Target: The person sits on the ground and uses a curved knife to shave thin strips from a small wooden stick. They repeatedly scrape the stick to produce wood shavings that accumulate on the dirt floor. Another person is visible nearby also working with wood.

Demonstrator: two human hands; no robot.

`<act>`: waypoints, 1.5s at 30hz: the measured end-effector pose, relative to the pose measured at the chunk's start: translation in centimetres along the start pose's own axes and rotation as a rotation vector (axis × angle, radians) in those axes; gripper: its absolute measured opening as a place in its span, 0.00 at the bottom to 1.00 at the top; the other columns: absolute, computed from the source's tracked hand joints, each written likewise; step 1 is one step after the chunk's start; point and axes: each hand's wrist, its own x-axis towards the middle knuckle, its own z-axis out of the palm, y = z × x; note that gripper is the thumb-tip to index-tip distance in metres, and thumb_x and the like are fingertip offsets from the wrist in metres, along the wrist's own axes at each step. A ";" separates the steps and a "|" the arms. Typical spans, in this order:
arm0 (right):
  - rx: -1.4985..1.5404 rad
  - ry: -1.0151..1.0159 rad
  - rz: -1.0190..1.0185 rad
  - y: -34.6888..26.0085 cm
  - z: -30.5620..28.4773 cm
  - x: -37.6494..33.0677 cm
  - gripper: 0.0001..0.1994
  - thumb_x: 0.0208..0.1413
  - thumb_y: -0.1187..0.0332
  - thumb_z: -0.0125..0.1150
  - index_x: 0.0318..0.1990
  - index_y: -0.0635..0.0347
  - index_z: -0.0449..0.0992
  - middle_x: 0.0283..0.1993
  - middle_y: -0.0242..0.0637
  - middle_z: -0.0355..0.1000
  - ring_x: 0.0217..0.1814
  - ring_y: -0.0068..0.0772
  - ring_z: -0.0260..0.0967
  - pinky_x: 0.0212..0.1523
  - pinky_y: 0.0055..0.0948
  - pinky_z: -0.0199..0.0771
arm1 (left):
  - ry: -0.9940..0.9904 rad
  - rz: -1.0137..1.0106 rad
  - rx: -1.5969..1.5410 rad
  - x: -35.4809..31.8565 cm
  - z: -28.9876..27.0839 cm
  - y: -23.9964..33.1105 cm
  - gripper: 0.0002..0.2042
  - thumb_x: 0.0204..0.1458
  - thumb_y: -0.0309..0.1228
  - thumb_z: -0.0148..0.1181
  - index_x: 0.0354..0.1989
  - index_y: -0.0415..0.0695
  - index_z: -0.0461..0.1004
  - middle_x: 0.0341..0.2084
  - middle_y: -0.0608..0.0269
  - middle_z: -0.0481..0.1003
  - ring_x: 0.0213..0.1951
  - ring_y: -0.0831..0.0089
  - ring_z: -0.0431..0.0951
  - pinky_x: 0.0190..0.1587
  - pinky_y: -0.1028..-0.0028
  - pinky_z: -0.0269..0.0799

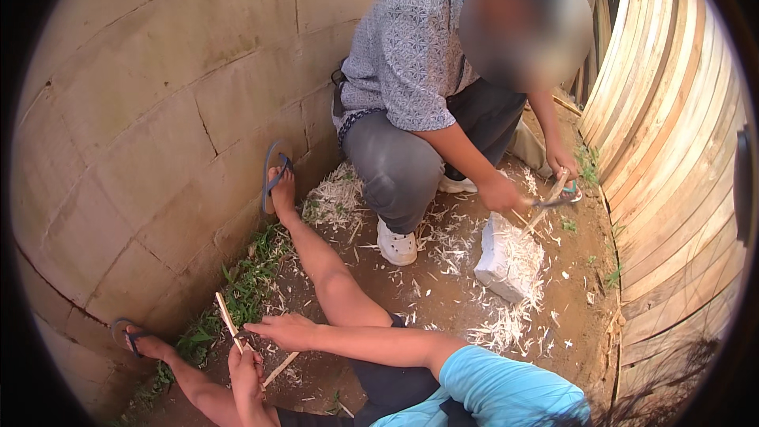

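Observation:
My left hand (pixel 247 372), low in the picture, is closed around a pale, narrow wooden stick (pixel 225 312) that rises tilted up and left. A small dark piece crosses the stick just above that hand; its kind is too small to tell. My right hand (pixel 283 332) reaches in from the right with the forefinger stretched out toward the stick, beside the dark piece. Its other fingers are partly hidden, and nothing shows in them. Behind the left hand a thin pale stick (pixel 281 368) slants down toward the wrist.
Across from me a person (pixel 415 55) crouches, working a curved blade (pixel 557 199) on a stick over a white block (pixel 500 261). Pale wood shavings (pixel 506 330) litter the dirt ground. A block wall (pixel 150 142) stands left, stacked planks (pixel 672 134) right. Grass (pixel 249 285) grows along the wall.

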 end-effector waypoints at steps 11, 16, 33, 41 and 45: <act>0.012 0.037 -0.036 -1.2 -1.0 -0.4 0.42 0.45 0.81 0.54 0.69 0.34 0.52 0.41 0.43 0.67 0.35 0.51 0.74 0.33 0.43 0.76 | 0.087 0.080 -0.100 -0.1 0.4 0.4 0.10 0.64 0.33 0.43 0.48 0.46 0.68 0.17 0.74 0.64 0.12 0.87 0.59 0.09 0.85 0.52; -0.017 0.023 -0.046 -0.8 -1.4 -0.5 0.43 0.44 0.81 0.54 0.69 0.34 0.52 0.43 0.44 0.68 0.36 0.51 0.74 0.34 0.43 0.77 | 0.102 0.087 -0.090 -0.8 1.1 1.0 0.09 0.65 0.33 0.44 0.47 0.45 0.69 0.17 0.74 0.63 0.12 0.89 0.60 0.10 0.86 0.52; 0.009 0.133 -0.027 -1.7 -0.3 0.1 0.30 0.49 0.78 0.51 0.61 0.37 0.64 0.41 0.42 0.69 0.32 0.53 0.74 0.31 0.47 0.77 | 0.097 0.008 -0.233 -1.3 1.8 2.1 0.14 0.65 0.34 0.41 0.55 0.44 0.63 0.20 0.70 0.67 0.12 0.86 0.59 0.10 0.84 0.55; 0.022 0.132 -0.063 -1.6 -0.5 -0.1 0.23 0.53 0.75 0.51 0.56 0.39 0.69 0.40 0.40 0.68 0.32 0.52 0.74 0.31 0.47 0.76 | 0.115 -0.011 -0.235 -1.2 1.9 1.9 0.12 0.65 0.34 0.41 0.49 0.43 0.68 0.18 0.73 0.63 0.12 0.86 0.56 0.09 0.84 0.49; 0.004 0.121 -0.028 -1.7 -0.4 0.0 0.23 0.52 0.75 0.51 0.56 0.38 0.69 0.40 0.40 0.68 0.32 0.53 0.74 0.30 0.48 0.76 | 0.147 0.128 -0.089 -0.9 2.1 0.7 0.13 0.65 0.34 0.41 0.49 0.42 0.70 0.17 0.75 0.62 0.13 0.87 0.56 0.12 0.83 0.51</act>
